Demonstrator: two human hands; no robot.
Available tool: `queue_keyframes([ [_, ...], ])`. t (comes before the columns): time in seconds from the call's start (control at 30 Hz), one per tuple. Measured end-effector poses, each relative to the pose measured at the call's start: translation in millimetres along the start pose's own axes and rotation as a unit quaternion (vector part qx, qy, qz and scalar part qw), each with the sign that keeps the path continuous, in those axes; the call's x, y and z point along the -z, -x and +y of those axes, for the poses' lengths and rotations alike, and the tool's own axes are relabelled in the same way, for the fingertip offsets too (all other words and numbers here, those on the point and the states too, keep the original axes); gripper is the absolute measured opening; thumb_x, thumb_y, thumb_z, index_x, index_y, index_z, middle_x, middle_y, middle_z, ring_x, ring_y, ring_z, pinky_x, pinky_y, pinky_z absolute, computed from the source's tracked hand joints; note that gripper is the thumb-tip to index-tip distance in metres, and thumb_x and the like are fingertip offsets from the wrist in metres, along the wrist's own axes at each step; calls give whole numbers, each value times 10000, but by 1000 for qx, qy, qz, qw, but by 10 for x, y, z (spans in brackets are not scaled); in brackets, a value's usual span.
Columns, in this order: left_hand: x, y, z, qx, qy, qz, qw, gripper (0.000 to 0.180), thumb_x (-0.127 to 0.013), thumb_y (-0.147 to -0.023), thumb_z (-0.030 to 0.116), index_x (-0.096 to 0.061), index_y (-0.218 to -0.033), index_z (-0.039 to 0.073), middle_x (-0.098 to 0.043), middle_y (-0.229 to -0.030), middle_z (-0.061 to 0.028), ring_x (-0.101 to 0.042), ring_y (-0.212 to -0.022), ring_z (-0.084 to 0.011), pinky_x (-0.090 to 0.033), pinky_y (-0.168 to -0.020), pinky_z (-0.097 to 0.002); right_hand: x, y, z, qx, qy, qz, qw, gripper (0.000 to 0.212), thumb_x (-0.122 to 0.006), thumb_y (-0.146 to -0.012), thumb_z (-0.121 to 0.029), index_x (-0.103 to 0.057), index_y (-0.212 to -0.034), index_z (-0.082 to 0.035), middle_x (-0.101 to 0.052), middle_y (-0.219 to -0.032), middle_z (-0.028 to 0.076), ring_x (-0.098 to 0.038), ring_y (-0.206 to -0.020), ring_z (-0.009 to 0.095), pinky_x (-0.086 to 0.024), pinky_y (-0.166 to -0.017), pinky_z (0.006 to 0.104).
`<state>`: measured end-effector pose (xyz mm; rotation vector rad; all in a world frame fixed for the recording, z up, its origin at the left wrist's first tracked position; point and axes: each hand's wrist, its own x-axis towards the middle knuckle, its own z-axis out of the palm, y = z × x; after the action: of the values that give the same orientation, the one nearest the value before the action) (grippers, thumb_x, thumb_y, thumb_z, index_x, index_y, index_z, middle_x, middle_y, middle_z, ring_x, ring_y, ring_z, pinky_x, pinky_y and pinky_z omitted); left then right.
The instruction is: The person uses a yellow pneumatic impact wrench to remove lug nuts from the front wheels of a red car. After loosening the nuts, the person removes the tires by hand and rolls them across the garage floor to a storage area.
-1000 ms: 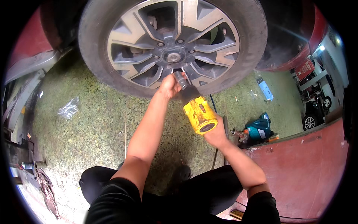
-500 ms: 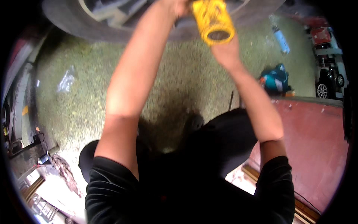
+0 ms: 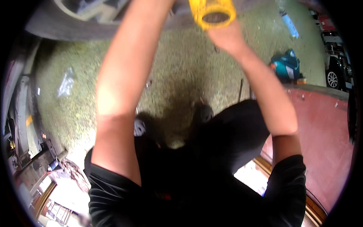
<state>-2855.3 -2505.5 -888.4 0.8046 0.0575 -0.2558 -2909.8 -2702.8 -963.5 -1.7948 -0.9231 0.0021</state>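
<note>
Right hand [image 3: 226,34] wraps the power tool [image 3: 212,12], top centre — left hand out of frame, can't tell — keep it square to the wheel [image 3: 68,31].

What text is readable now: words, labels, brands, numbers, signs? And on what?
None readable.
Dirty yellow cylindrical tool at the right hand: no lettering can be made out.
Teal plastic jug: pale patch, likely a label; too blurred.
Long light-blue object on the floor: any print too blurred.
Blue-and-white cylinder, left side: too small.
Red panel, upper right: too blurred.
</note>
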Motion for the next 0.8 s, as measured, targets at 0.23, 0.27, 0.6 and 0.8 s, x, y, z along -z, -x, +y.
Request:
queue_keyframes([
  [0.23, -387, 60, 73, -26, -30, 102, 994, 267, -633, -945, 251, -652, -956, -15, -716, -842, -185, -712, -710, -282, -616, -616, -429, 82, -106, -172, -38, -188, 27, 981, 347, -726, -849, -6, -643, -1186, -27, -721, -1093, 78, -681, -998, 162, -539, -877, 326],
  [0.27, -417, 109, 125, -20, -30, 100, 994, 264, -635, -945, 247, -649, -959, -17, -713, -834, -179, -713, -716, -279, -617, -624, -424, 94, -106, -236, -41, -171, 16, 984, 352, -732, -850, -19, -638, -1190, -27, -725, -1081, 79, -683, -991, 162, -539, -867, 328],
  [0.6, -483, 209, 70, -106, 69, 107, 986, 326, -515, -1040, 290, -587, -1132, -15, -702, -1052, -166, -691, -842, -269, -597, -811, -410, 463, 107, -791, -8, -7, 39, 999, 434, -755, -845, -65, -567, -1232, -13, -721, -1019, 169, -727, -954, 237, -551, -818, 344],
  [0.8, -130, 241, 32, -90, 146, 81, 982, 250, -506, -1021, 230, -617, -1034, 6, -661, -845, -95, -651, -768, -233, -589, -724, -394, 547, 494, -1106, -52, -147, -7, 988, 430, -713, -819, 62, -586, -1227, 11, -718, -1061, 80, -657, -981, 116, -520, -881, 295],
])
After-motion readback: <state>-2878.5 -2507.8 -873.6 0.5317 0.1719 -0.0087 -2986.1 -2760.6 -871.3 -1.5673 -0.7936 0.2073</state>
